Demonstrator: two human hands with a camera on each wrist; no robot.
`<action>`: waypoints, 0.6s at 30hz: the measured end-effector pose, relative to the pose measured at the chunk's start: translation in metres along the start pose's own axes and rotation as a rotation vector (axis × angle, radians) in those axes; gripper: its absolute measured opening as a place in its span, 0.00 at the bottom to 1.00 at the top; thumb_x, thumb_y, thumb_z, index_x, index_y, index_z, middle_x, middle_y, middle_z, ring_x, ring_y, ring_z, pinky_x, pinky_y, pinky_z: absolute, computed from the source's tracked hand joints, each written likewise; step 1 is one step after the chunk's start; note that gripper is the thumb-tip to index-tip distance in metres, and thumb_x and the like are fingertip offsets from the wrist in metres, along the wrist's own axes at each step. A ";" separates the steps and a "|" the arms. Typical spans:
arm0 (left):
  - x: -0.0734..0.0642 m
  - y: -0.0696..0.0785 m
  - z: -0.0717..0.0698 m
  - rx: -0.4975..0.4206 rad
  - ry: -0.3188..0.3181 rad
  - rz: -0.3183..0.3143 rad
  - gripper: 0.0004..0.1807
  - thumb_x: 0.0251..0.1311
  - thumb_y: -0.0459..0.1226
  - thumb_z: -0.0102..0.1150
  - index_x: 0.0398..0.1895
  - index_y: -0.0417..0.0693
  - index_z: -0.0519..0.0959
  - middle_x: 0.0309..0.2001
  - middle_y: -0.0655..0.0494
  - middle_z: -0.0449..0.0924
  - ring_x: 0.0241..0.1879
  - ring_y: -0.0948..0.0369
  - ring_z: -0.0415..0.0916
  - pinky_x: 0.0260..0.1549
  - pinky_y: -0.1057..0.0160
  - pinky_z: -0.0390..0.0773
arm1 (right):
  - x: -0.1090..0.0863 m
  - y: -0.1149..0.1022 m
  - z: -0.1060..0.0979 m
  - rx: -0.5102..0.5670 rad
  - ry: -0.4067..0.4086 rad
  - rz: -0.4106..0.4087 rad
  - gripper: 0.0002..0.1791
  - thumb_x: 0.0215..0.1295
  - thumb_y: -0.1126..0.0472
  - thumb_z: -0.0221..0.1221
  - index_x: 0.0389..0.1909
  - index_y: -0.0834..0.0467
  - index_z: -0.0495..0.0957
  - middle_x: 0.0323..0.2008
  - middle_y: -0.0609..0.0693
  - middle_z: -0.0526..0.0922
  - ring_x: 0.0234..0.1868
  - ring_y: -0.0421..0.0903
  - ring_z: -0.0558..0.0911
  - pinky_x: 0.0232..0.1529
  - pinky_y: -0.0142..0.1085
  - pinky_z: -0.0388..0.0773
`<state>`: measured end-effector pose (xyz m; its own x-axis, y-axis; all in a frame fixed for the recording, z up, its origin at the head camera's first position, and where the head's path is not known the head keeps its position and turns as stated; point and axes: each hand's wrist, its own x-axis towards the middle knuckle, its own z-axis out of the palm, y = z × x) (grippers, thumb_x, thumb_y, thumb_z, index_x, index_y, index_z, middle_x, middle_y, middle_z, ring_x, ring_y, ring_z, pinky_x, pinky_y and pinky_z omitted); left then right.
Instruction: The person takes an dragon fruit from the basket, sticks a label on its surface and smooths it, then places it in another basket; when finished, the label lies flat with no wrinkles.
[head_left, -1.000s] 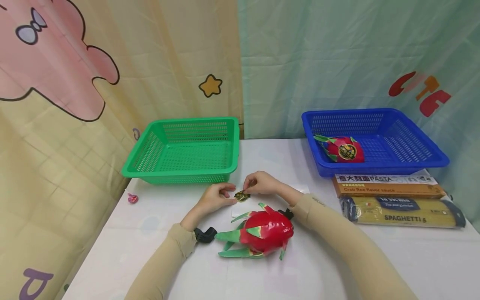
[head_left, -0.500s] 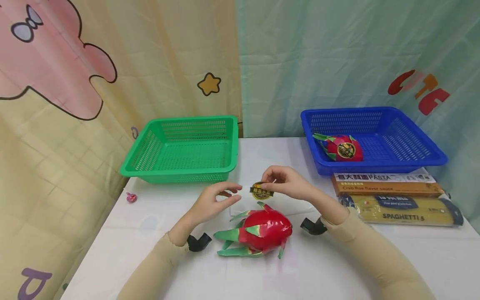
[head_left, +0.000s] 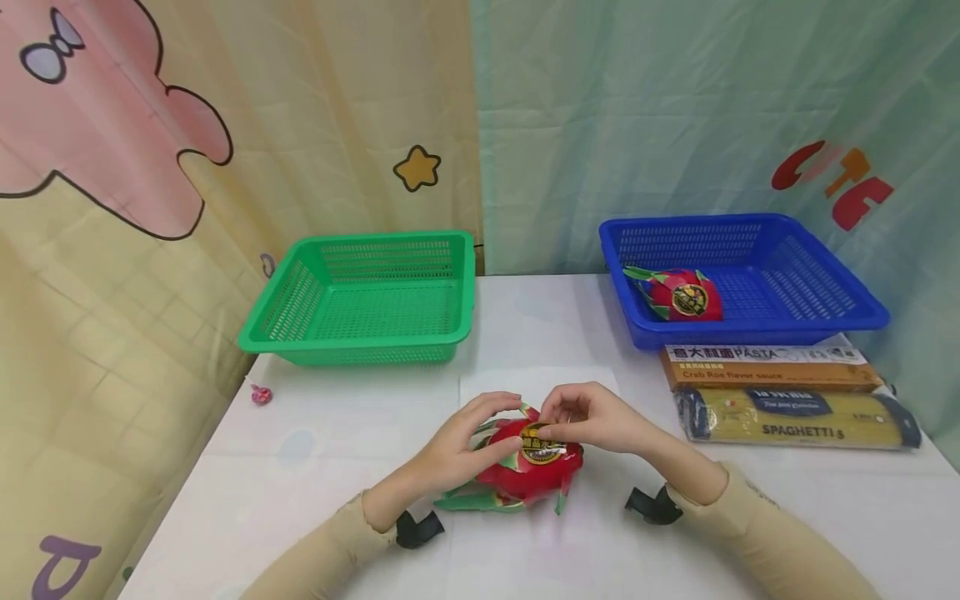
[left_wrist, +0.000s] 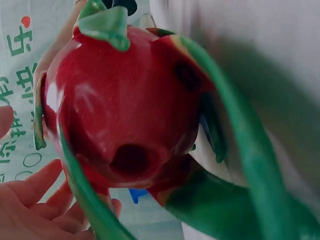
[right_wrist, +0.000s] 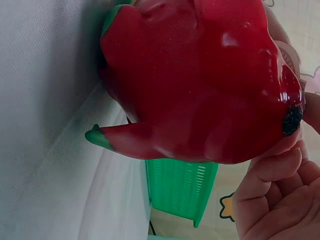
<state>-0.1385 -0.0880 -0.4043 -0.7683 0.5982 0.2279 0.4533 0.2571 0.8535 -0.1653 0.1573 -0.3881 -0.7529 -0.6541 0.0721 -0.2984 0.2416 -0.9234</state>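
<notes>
A red model dragon fruit (head_left: 517, 483) with green-tipped scales lies on the white table in front of me. My right hand (head_left: 600, 421) pinches a round black-and-gold sticker (head_left: 542, 446) against the upper side of the fruit, between thumb and fingertips. In the right wrist view, the pale back of the sticker (right_wrist: 288, 56) shows at the fruit's edge. My left hand (head_left: 453, 446) arches over the leafy end, its thumb reaching toward the sticker. Loosely spread fingers (left_wrist: 37, 187) lie beside the fruit in the left wrist view; whether they press on it I cannot tell.
A green basket (head_left: 356, 345) stands at the back left. The blue basket (head_left: 757, 333) at the back right holds another dragon fruit (head_left: 693, 298) bearing a similar sticker. A pasta box (head_left: 772, 372) and a spaghetti pack (head_left: 795, 419) lie before it. A small pink item (head_left: 261, 394) lies left.
My right hand has lifted the sticker from the white sheet behind the fruit and brought it forward onto the fruit. The left hand has moved right, from beside the sheet to over the fruit.
</notes>
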 end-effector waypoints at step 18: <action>0.003 -0.004 0.024 0.166 0.074 -0.004 0.32 0.58 0.53 0.58 0.64 0.54 0.65 0.64 0.62 0.59 0.54 0.64 0.70 0.47 0.61 0.76 | -0.002 0.001 0.010 -0.125 0.101 -0.015 0.14 0.52 0.58 0.69 0.36 0.54 0.75 0.27 0.46 0.74 0.28 0.43 0.72 0.27 0.31 0.72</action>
<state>-0.1318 -0.0690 -0.4184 -0.7988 0.5407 0.2637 0.5136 0.3846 0.7670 -0.1579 0.1519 -0.3925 -0.8013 -0.5843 0.1286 -0.3754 0.3237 -0.8685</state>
